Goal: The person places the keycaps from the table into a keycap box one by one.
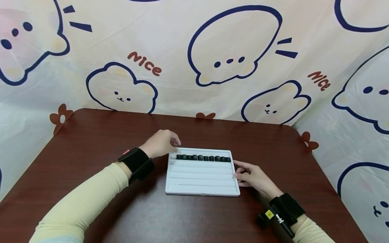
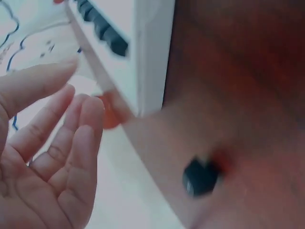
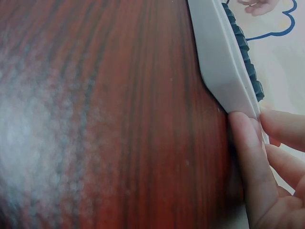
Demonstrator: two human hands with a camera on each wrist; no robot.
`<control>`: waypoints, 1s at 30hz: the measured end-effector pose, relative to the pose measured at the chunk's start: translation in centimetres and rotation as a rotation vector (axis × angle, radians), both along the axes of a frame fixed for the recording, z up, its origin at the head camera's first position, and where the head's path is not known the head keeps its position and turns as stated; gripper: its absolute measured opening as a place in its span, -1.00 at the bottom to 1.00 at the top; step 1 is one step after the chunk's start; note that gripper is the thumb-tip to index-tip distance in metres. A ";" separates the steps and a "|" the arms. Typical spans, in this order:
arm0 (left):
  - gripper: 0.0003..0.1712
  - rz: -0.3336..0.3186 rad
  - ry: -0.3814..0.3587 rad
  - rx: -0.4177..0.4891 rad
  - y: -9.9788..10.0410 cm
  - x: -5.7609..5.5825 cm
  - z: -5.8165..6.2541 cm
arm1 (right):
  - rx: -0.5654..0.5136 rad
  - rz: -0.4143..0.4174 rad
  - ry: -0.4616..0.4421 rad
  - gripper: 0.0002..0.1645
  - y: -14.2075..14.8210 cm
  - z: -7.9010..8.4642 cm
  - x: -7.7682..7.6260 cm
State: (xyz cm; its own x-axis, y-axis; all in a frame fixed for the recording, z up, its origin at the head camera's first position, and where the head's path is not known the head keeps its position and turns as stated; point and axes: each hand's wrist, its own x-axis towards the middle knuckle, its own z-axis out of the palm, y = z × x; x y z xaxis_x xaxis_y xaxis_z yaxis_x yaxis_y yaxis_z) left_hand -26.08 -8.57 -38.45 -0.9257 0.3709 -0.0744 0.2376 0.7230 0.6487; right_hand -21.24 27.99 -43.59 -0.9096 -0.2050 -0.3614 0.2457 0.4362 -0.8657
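A shallow white tray (image 1: 202, 184) with ridged rows lies on the table. Along its far row stand several black keycaps (image 1: 200, 158), side by side from near the left end to the right end. My left hand (image 1: 161, 143) is at the tray's far left corner, fingers loosely bent; the left wrist view shows nothing between them. A blurred, dark keycap-like piece (image 2: 200, 177) appears beside the tray in that view; the head view does not show it. My right hand (image 1: 253, 177) holds the tray's right edge, thumb (image 3: 248, 138) against its rim.
The dark brown wooden table (image 1: 146, 216) has rounded far corners. A pale cloth (image 1: 170, 37) with cartoon drawings hangs behind and beside it. Black bands are strapped round both wrists, a small device (image 1: 278, 217) fixed to the right one.
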 end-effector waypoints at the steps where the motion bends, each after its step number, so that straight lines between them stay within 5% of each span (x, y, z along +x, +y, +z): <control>1: -0.79 -0.002 0.017 0.009 -0.4 -0.1 0.3 | 0.000 0.000 0.001 -0.23 0.0 0.0 0.0; 9: -0.78 -0.019 0.092 0.064 -3.6 -0.3 0.7 | 0.007 -0.003 -0.001 -0.22 0.1 0.1 0.0; 16: -0.79 -0.053 0.042 0.061 -6.0 -0.6 -0.5 | 0.012 -0.001 0.004 -0.23 0.1 0.0 -0.1; 24: -0.75 0.120 -0.075 -0.034 -6.9 -1.0 -1.7 | 0.009 -0.008 0.003 -0.24 0.1 0.0 0.0; 30: -0.70 0.154 -0.090 -0.083 -6.5 -0.9 -2.3 | -0.007 0.006 -0.001 -0.23 0.1 0.1 0.0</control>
State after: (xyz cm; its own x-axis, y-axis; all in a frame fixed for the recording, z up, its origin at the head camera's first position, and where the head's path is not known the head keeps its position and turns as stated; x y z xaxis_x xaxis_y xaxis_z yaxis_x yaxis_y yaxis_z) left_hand -27.02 -15.05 -40.75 -0.9593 0.2141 -0.1841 0.0633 0.7985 0.5986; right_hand -21.21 28.06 -43.52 -0.9078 -0.2128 -0.3613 0.2443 0.4318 -0.8682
